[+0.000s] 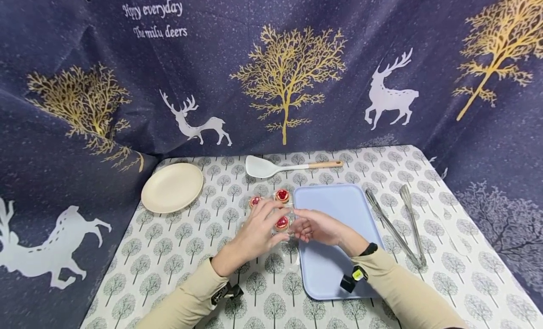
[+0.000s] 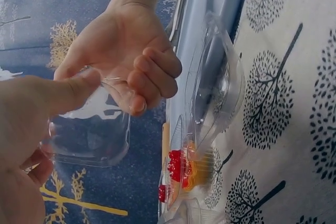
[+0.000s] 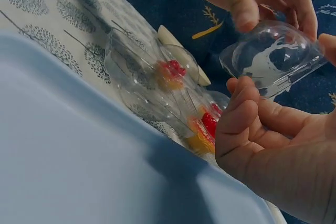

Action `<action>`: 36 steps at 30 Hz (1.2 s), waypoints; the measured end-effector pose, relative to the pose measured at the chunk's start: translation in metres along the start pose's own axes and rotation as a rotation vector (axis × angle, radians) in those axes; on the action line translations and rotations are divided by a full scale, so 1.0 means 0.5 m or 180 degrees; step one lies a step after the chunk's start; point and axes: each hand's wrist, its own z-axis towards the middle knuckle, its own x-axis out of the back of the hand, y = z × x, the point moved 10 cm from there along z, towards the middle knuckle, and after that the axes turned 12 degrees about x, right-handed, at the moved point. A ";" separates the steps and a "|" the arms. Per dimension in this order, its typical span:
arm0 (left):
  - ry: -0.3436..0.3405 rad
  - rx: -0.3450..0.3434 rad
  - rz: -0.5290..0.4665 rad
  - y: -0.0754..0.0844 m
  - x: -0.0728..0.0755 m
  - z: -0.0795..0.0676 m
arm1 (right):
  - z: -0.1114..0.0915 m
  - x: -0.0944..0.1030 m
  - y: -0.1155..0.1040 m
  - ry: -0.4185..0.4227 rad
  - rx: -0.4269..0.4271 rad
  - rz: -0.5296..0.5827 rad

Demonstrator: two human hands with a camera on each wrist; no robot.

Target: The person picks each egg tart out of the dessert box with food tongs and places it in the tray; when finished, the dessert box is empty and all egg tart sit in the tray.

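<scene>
Both hands hold a small clear plastic container (image 3: 278,59) with a domed top, raised off the table; nothing shows inside it. In the head view my left hand (image 1: 259,227) reaches in from the left, and its thumb and fingers pinch one side. My right hand (image 1: 320,227), fingers curled, grips the opposite edge over the left rim of the blue tray (image 1: 339,267). Below the hands stand small tarts with red topping, one of them a tart (image 1: 282,195) behind the fingers, in clear plastic cases. An opened clear case (image 3: 128,64) lies beside them.
A cream plate (image 1: 171,187) lies at the back left. The white spatula (image 1: 265,167) with a wooden handle lies along the back. Right of the tray are metal tongs (image 1: 417,259), and a transparent utensil (image 1: 449,225) lies farther right.
</scene>
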 end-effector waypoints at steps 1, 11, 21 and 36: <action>0.0008 -0.0005 -0.0040 0.002 0.002 0.000 | 0.000 0.000 -0.004 -0.0010 0.0064 -0.0040; 0.0063 0.0036 -0.0448 0.013 0.016 -0.007 | -0.005 0.001 -0.028 -0.0003 0.0412 -0.0550; 0.0175 0.0013 -0.0692 0.015 0.026 -0.018 | -0.013 0.003 -0.052 -0.0093 0.0706 -0.1732; -0.0385 0.0656 -0.0596 -0.007 0.006 -0.041 | -0.047 -0.037 -0.102 -0.0018 0.1265 -0.2932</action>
